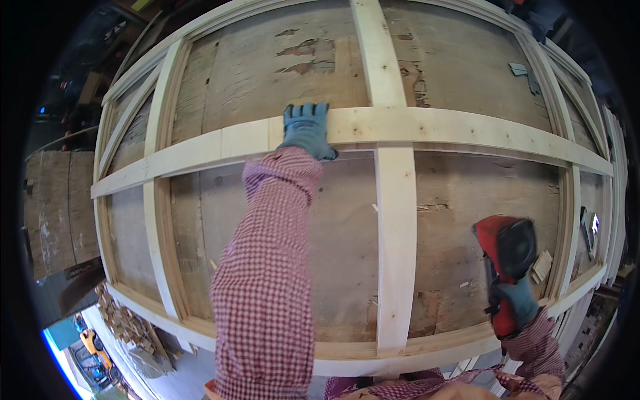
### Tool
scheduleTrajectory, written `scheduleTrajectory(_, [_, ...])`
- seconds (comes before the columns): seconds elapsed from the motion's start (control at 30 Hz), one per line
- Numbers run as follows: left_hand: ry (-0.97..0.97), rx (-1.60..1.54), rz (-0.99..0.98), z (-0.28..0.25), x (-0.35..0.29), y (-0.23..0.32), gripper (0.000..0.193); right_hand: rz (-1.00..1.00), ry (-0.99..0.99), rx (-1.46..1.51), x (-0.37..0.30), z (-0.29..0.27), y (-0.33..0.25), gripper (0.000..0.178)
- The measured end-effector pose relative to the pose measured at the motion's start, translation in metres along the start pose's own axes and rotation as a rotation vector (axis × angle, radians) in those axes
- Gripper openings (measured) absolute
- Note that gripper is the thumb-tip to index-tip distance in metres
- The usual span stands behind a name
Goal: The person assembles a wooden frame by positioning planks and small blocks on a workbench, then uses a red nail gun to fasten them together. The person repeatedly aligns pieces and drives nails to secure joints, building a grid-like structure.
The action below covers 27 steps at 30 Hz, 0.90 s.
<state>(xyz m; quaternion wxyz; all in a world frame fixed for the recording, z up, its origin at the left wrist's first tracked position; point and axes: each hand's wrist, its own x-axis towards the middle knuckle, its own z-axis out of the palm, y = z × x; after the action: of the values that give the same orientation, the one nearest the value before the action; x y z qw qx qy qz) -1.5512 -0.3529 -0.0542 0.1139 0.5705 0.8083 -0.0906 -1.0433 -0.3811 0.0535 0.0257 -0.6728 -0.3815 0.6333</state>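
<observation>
A large frame of pale wooden slats (pixel 397 233) lies in front of me over worn plywood sheeting. My left hand (pixel 307 131), in a blue work glove, reaches across the long middle rail (pixel 460 129). Its fingers bend over the rail's far edge and the thumb sits at the near edge, gripping the wood. Low on the right, my gloved right hand (pixel 518 300) is wrapped around the handle of a red and black nail gun (pixel 507 247). The tool is held above the lower right panel and looks slightly blurred; its nose is not clearly visible.
Small wood scraps (pixel 542 266) lie near the right upright. A grey-blue piece (pixel 525 75) rests in the upper right panel, and a dark tool (pixel 588 230) in the right end bay. Stacked boards (pixel 60 207) stand left; a yellow vehicle (pixel 95 348) shows beyond.
</observation>
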Motion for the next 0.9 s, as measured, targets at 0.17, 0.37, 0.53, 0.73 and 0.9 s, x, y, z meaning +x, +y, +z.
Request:
scheduleTrajectory(0.17, [-0.036,0.008,0.080,-0.007,0.004,-0.009,0.108,0.007,-0.105,0.276,-0.007,0.025,-0.061,0.021])
scheduleTrajectory(0.37, [-0.163,0.002,0.162,-0.009,0.022,-0.011,0.111,-0.106,-0.135,0.231,0.019,0.054,-0.098,0.012])
scheduleTrajectory(0.53, [-0.358,-0.263,0.060,-0.025,0.037,-0.029,0.097,-0.146,-0.310,0.054,0.062,0.037,-0.051,0.022])
scheduleTrajectory(0.73, [-0.285,-0.162,-0.106,-0.032,0.061,0.033,0.074,-0.107,-0.288,0.068,0.081,0.021,-0.012,0.031])
scheduleTrajectory(0.9, [-0.108,-0.318,0.007,-0.004,0.073,0.043,0.061,-0.125,-0.255,0.054,0.070,0.033,-0.033,0.030])
